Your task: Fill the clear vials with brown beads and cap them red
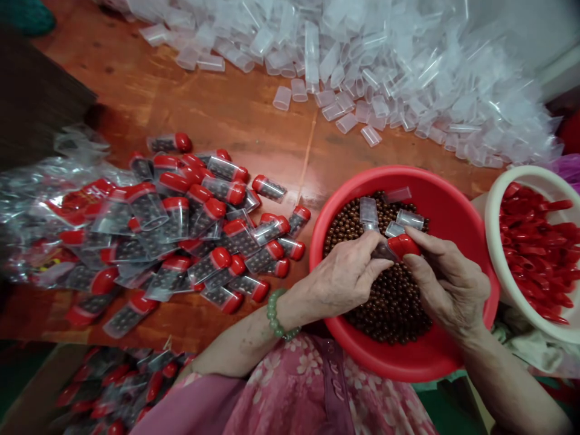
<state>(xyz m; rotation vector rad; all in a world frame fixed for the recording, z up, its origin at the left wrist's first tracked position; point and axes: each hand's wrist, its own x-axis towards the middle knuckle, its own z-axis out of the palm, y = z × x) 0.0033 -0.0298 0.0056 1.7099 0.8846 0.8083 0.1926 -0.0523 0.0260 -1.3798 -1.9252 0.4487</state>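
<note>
Over a red basin (457, 356) of small brown balls (394, 308), both my hands hold one clear plastic tube (383, 251) fitted with a red cap (403, 246). My left hand (338, 275), with a green bead bracelet above the wrist, pinches the clear end. The thumb and fingers of my right hand (448, 281) close on the red cap. Dark balls seem to show inside the tube, partly hidden by my fingers. Several clear empty tubes (368, 211) lie on the balls just beyond my hands.
Filled, red-capped tubes (212, 266) are heaped on the wooden table (254, 121) to the left, beside clear plastic bags (27, 199). Empty clear tubes (344, 109) pile along the back. A white bucket (493, 205) of red caps (537, 254) stands right. More capped tubes (118, 393) lie below the table edge.
</note>
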